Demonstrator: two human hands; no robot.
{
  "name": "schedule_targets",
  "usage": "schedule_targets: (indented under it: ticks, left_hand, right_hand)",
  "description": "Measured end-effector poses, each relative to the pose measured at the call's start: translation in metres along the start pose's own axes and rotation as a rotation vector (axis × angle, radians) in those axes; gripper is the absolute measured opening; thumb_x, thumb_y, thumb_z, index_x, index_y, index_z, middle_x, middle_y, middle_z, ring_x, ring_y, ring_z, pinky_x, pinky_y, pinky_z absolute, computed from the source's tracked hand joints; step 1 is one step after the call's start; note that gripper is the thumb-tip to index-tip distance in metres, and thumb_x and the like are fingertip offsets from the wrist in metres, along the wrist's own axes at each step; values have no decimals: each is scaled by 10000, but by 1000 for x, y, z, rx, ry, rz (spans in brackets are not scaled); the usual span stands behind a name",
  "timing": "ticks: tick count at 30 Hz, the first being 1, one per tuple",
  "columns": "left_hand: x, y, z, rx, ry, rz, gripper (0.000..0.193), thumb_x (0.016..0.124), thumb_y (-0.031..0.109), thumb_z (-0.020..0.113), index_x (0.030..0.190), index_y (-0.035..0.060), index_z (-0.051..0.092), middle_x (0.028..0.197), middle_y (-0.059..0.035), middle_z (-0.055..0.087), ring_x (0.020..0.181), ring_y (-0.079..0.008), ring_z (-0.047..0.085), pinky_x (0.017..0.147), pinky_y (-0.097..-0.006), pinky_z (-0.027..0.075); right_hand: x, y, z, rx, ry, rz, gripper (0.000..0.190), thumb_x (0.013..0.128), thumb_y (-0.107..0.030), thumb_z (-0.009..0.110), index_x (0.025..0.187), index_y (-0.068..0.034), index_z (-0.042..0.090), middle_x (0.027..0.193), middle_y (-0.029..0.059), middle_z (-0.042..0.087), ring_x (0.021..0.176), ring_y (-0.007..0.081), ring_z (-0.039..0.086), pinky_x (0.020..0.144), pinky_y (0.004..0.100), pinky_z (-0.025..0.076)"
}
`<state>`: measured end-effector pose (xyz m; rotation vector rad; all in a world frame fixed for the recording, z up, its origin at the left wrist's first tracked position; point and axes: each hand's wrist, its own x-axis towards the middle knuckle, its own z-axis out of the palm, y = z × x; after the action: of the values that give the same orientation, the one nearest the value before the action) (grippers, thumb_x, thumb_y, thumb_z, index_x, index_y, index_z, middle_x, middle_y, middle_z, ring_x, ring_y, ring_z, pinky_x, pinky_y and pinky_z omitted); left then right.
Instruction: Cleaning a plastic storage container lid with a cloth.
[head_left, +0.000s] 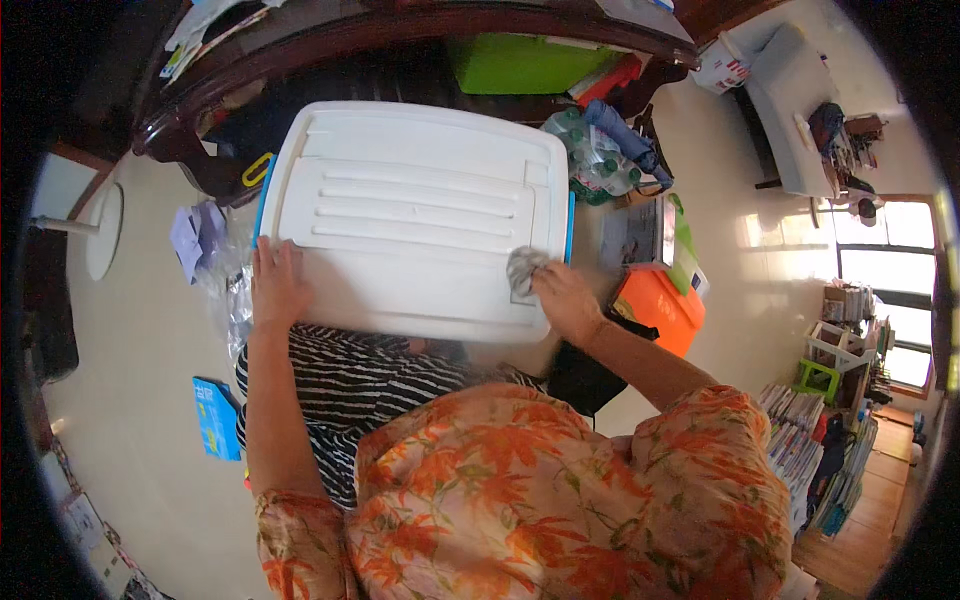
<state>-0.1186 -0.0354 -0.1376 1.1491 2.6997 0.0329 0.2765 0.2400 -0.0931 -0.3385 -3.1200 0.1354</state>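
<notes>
Before me lies a white plastic storage-box lid (420, 225) with raised ribs, above my striped trousers (337, 382). My left hand (279, 279) rests on its near left corner, fingers spread apart. In my right hand (566, 298) is a crumpled grey-and-white cloth (525, 270), pressed against the lid near its right edge. Blue side latches (571, 225) show at the lid's edges; whatever is beneath the lid is hidden.
Dark wooden furniture (420, 26) arches beyond the lid, with a green box (525, 66) under it. Plastic bottles (592, 161), a folded umbrella (622, 131) and an orange bin (660, 307) stand to the right. Clear plastic wrapping (232, 292) and a blue packet (216, 420) lie left.
</notes>
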Motion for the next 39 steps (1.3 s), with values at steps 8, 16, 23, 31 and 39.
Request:
schedule_targets:
  ticks: [8,16,23,31,39]
  left_hand:
    - [2,-5,9,28,-27,21,718,770,215,621,1442,114,390,1548,-256,190,1417,-440,224,1140,-500,279]
    - [7,-24,29,129,7,74,757,742,181,646,1450,123,385,1561,-229,169,1420,-443,211,1142,-494,273]
    - [-3,-1,1,-88,-12,-23,749,766,206,645,1461,136,376,1569,-230,144,1434,-423,191,1151,-473,262]
    - [2,5,-1,36,-12,8,743,770,233,634,1452,90,377,1552,-243,191,1427,-425,209,1149,-469,274]
    - [13,-23,36,95,19,75,745,750,235,632,1439,83,396,1555,-241,189,1421,-439,215,1158,-466,260]
  right_hand:
    - [-20,0,19,-8,-16,-81,229,780,-128,573,993,-56,617,1117,92,621,1110,258,537,928,383,471]
    - [-5,-6,4,-19,54,-113,238,759,-81,580,992,-44,605,1094,101,622,1104,274,536,918,400,442]
    - [1,-25,4,-18,-123,51,162,766,-134,594,913,-66,598,971,93,634,1003,282,552,861,416,450]
    - [10,42,-14,1412,-122,545,279,814,-4,526,1082,-11,603,1013,55,646,979,171,609,896,300,454]
    - [23,79,-4,1675,-235,466,292,853,22,498,1126,-10,595,1056,77,656,957,155,624,835,321,493]
